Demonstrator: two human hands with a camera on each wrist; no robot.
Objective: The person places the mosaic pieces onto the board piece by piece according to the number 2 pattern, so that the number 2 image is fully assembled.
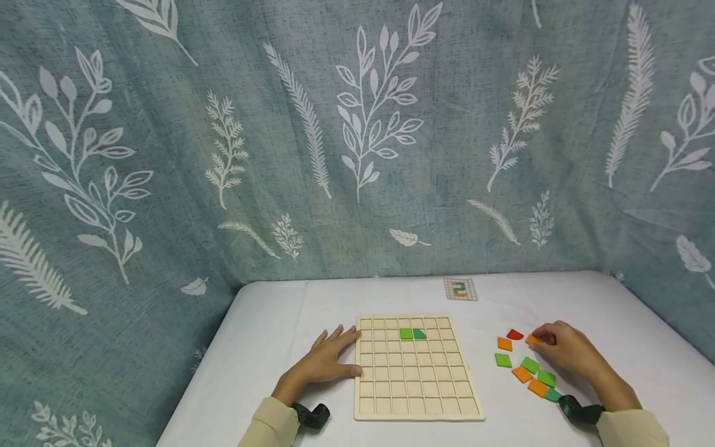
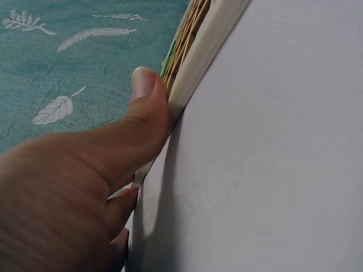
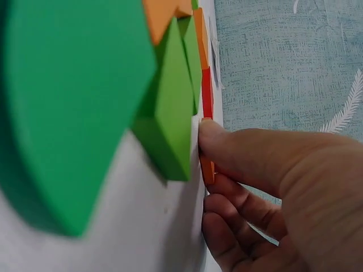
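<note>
A pale wooden grid board [image 1: 413, 406] lies on the white table, with a light green square tile [image 1: 406, 334] and a dark green quarter-round tile [image 1: 419, 334] side by side in its upper cells. My left hand [image 1: 326, 360] rests at the board's left edge, fingers spread, thumb [image 2: 148, 107] against the side of the frame. Over on the right, my right hand [image 1: 570, 351] pinches an orange square tile [image 3: 206, 167] between thumb and fingers. Just left of it lies a red quarter-round tile [image 1: 515, 334].
Several loose tiles lie between the board and my right hand, among them an orange square [image 1: 505, 344], a light green square [image 1: 503, 360] and a dark green piece [image 1: 552, 395]. A small printed pattern card [image 1: 460, 289] lies at the back. A leaf-patterned curtain [image 1: 357, 236] hangs behind the table.
</note>
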